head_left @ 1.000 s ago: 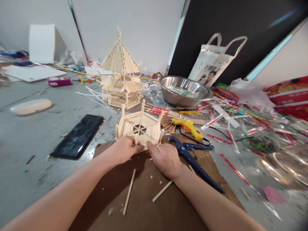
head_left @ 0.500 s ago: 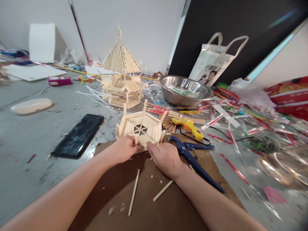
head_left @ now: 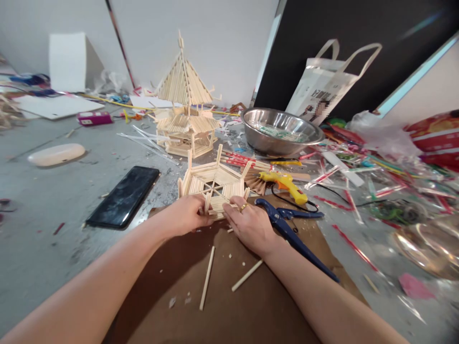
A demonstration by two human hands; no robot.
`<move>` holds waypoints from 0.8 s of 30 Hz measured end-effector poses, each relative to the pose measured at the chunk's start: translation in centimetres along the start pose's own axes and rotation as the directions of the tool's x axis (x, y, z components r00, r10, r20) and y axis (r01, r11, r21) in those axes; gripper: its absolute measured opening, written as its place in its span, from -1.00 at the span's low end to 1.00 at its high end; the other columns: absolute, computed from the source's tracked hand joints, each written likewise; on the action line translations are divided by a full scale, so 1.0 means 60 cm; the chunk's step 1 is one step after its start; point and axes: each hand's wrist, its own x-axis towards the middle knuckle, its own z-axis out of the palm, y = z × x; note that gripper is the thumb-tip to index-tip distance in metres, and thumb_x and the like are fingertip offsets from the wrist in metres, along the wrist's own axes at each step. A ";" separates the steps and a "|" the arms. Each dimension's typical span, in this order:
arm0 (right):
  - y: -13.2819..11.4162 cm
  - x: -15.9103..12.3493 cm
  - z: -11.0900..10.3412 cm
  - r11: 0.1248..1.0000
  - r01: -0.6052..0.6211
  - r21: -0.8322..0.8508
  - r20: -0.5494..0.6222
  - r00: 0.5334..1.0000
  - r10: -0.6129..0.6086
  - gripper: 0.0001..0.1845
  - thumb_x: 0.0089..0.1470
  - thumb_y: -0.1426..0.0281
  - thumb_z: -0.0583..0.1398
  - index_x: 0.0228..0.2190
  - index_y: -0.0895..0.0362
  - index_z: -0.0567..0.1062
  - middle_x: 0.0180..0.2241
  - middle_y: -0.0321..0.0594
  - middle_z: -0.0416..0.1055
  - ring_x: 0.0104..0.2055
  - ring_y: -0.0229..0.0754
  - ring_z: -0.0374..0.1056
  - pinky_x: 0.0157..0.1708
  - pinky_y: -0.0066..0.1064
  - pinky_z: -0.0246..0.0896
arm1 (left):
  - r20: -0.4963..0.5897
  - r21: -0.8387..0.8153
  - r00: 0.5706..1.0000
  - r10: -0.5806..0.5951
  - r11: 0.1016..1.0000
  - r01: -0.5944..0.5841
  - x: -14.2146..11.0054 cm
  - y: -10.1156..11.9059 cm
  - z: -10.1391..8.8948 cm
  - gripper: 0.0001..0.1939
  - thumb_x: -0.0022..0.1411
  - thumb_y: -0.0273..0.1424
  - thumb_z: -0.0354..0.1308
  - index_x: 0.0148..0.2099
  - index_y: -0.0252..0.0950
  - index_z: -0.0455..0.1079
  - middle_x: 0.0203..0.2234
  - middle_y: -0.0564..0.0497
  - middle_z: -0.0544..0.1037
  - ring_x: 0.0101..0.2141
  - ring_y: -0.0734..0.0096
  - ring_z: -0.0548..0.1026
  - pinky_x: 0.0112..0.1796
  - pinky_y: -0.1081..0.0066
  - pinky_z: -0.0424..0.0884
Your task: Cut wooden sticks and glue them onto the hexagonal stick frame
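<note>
A hexagonal frame of pale wooden sticks (head_left: 201, 186), with short posts standing at its corners and spokes across its open centre, lies at the far edge of a brown board (head_left: 179, 296). My left hand (head_left: 186, 213) pinches a short upright stick at its near corner; the fingertips are partly hidden. At the near right edge, my right hand (head_left: 249, 222) grips the frame with fingers bent over it, a ring on one finger. Two loose sticks, one on the left (head_left: 207, 278) and one on the right (head_left: 247, 275), rest on the board.
Behind the frame stands a stick pavilion (head_left: 184, 100) with a pointed roof. A phone (head_left: 124, 197) lies left. To the right are a yellow glue gun (head_left: 287, 184), blue cutters (head_left: 297, 248), a metal bowl (head_left: 281, 138) and scattered wrappers (head_left: 353, 200).
The whole view has shifted slightly, so things appear a little further right and higher. Both hands keep their places on the frame, with the right fingers slightly shifted.
</note>
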 end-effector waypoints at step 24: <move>0.010 -0.010 0.009 0.997 0.064 -0.036 -0.023 0.998 -0.065 -0.65 0.02 0.41 -0.04 -0.10 0.05 0.26 -0.24 -0.20 0.35 -0.51 -0.33 0.27 -0.61 -0.50 -0.01 | 0.047 -0.019 0.999 0.013 1.000 -0.012 0.001 -0.006 -0.010 -0.82 -0.06 -0.35 0.01 -0.46 -0.35 0.36 -0.68 0.10 0.38 -0.62 0.55 0.33 -0.56 0.58 0.20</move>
